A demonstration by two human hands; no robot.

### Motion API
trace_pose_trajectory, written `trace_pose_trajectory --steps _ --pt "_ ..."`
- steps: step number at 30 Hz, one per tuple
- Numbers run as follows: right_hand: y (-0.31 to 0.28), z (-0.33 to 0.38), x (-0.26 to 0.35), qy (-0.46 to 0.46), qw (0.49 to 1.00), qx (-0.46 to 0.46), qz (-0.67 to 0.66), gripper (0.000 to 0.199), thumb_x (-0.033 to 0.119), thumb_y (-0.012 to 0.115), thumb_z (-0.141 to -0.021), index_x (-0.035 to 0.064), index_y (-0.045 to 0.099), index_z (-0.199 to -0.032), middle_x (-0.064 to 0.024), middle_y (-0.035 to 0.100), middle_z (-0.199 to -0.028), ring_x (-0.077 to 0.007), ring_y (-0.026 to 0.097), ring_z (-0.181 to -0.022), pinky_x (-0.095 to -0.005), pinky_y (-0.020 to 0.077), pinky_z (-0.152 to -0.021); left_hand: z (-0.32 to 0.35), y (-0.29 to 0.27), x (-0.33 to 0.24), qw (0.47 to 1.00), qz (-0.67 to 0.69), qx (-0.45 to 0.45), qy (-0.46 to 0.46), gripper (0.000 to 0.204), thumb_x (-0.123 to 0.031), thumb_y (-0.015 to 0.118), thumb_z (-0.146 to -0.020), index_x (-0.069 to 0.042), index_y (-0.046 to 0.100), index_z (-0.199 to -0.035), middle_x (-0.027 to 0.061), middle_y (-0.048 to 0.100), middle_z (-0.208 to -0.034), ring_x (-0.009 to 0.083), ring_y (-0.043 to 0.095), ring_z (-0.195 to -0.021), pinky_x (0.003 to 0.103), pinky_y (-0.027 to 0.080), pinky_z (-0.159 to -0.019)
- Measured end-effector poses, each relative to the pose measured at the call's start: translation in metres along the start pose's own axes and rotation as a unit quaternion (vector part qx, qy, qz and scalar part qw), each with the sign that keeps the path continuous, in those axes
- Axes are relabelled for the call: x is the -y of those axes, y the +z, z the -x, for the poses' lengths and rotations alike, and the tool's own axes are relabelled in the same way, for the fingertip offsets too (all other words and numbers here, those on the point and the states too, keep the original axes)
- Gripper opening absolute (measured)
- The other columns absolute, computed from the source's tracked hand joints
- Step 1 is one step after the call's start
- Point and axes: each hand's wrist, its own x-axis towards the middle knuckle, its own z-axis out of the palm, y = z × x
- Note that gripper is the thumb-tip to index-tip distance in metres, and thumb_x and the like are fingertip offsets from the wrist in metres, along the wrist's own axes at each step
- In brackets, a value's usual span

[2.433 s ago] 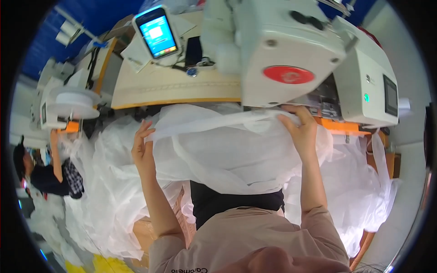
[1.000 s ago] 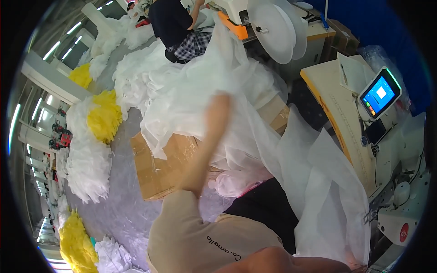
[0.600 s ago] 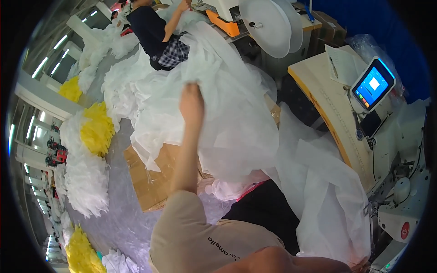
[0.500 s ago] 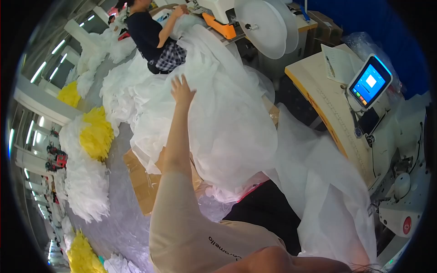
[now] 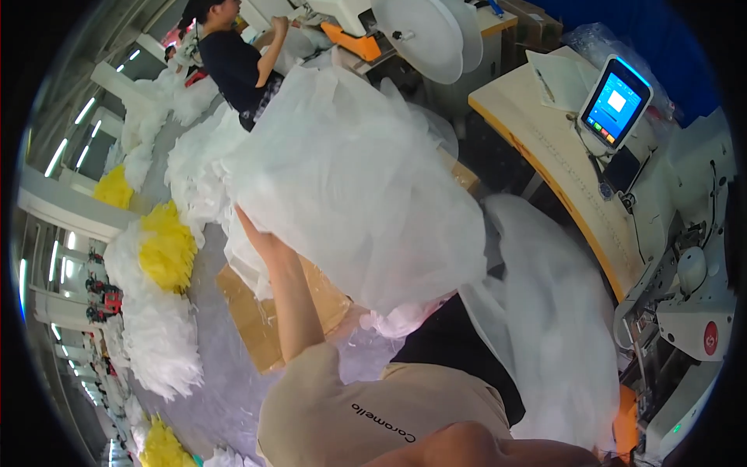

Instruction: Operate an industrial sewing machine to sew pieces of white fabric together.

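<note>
A large mass of sheer white fabric [image 5: 366, 187] billows across the middle of the view. My left hand [image 5: 255, 232] reaches under its left edge. The fabric covers most of that hand, and whether its fingers are closed cannot be made out. More white fabric [image 5: 545, 311] hangs down over my right side beside the sewing machine [image 5: 689, 311]. My right arm [image 5: 482, 450] runs along the lower edge toward the right, and its hand is out of sight.
A table [image 5: 529, 132] at the right bears a lit screen [image 5: 617, 101]. Cardboard [image 5: 253, 319] lies on the floor at left. Heaps of white [image 5: 159, 342] and yellow fabric [image 5: 167, 249] stand beyond. Another person [image 5: 229, 66] works at a machine at the far left.
My left hand, spread on top of the fabric before, has drawn back toward me and gone under its edge. The fabric has lifted and puffed up, now covering part of the other person.
</note>
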Motion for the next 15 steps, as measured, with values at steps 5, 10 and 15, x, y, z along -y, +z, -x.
trace_pose_trajectory --steps 5,10,15 --pt "0.000 -0.015 -0.126 -0.044 0.998 -0.040 0.028 0.029 0.010 0.060 -0.082 -0.0022 0.055 -0.108 -0.0154 0.058 -0.098 -0.0239 0.056 -0.092 -0.0339 0.0455 -0.080 0.123 -0.097 0.147 0.959 -0.037 -0.126 -0.251 0.034 -0.028 0.051 -0.092 -0.012 0.048 -0.123 0.0030 0.056 -0.120 0.0197 0.054 -0.107 0.038 0.049 -0.085" --pt "-0.060 -0.016 -0.211 -0.092 0.986 -0.094 0.101 0.029 0.004 0.058 -0.080 -0.0013 0.056 -0.109 -0.0144 0.058 -0.104 -0.0231 0.055 -0.096 -0.0338 0.0446 -0.084 0.196 0.010 0.186 0.897 -0.073 -0.237 -0.365 0.023 -0.018 0.053 -0.092 -0.011 0.051 -0.114 0.0043 0.059 -0.109 0.0182 0.059 -0.096 0.030 0.050 -0.080" --pt "-0.072 -0.040 -0.238 -0.152 0.960 -0.186 0.142 0.032 -0.002 0.057 -0.078 -0.0003 0.057 -0.110 -0.0134 0.058 -0.110 -0.0223 0.055 -0.100 -0.0336 0.0438 -0.089 0.204 0.038 0.194 0.953 -0.297 -0.047 -0.035 0.019 -0.011 0.052 -0.092 -0.007 0.051 -0.111 0.0069 0.059 -0.100 0.0204 0.058 -0.085 0.031 0.048 -0.077"
